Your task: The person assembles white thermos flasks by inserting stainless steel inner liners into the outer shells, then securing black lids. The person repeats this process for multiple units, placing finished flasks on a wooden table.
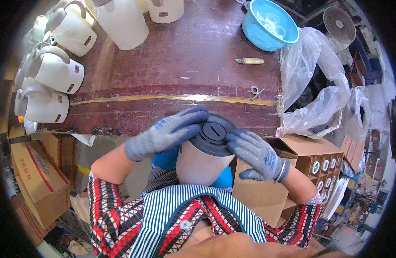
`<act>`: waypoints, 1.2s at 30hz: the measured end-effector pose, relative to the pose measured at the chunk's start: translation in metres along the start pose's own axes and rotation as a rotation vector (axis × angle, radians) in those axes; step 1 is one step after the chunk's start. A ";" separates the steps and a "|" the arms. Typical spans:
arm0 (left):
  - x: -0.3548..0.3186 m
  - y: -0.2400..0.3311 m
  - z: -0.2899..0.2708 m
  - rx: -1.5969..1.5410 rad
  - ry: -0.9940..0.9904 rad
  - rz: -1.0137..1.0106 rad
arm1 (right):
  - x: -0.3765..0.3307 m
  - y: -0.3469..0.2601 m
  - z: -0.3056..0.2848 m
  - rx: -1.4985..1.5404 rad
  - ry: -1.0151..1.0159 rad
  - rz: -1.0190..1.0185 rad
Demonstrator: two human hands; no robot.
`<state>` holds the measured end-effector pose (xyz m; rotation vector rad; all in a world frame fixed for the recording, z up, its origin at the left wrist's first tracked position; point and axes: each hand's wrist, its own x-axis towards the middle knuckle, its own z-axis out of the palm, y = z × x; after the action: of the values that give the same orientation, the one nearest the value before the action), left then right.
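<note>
From the head view, I had both gloved hands on the white kettle body (202, 165), held in my lap just near the bench (180, 64) edge. My left hand (170, 131) lay flat, fingers spread over the black round base (213, 135); my right hand (258, 155) curled against its right rim. White kettles (51, 71) stood far left, a blue basin (269, 23) far right, a cardboard box (301, 150) beside me.
</note>
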<state>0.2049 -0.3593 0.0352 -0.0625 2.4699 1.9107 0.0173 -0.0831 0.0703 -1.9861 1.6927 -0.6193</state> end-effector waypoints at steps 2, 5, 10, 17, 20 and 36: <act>0.032 -0.050 0.005 -0.068 -0.169 0.326 | 0.024 -0.020 0.000 -0.024 -0.050 -0.158; 0.086 -0.034 0.013 -0.776 -0.595 -0.019 | 0.082 -0.046 0.004 0.073 -0.026 -0.151; 0.109 -0.053 0.012 -0.810 -0.621 -0.031 | 0.107 -0.035 -0.008 0.214 -0.149 -0.243; 0.047 -0.015 -0.002 -0.322 -0.301 0.125 | 0.045 -0.005 0.005 0.132 -0.109 -0.212; 0.070 -0.039 0.007 -0.660 -0.465 -0.006 | 0.081 -0.035 0.000 0.189 -0.092 -0.207; 0.043 -0.069 0.047 -1.512 -0.306 -0.198 | 0.018 0.013 -0.005 -0.060 0.410 0.215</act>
<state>0.1645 -0.3323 -0.0445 -0.0192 0.4093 2.7968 0.0061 -0.1030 0.0671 -1.7667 2.1516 -0.9541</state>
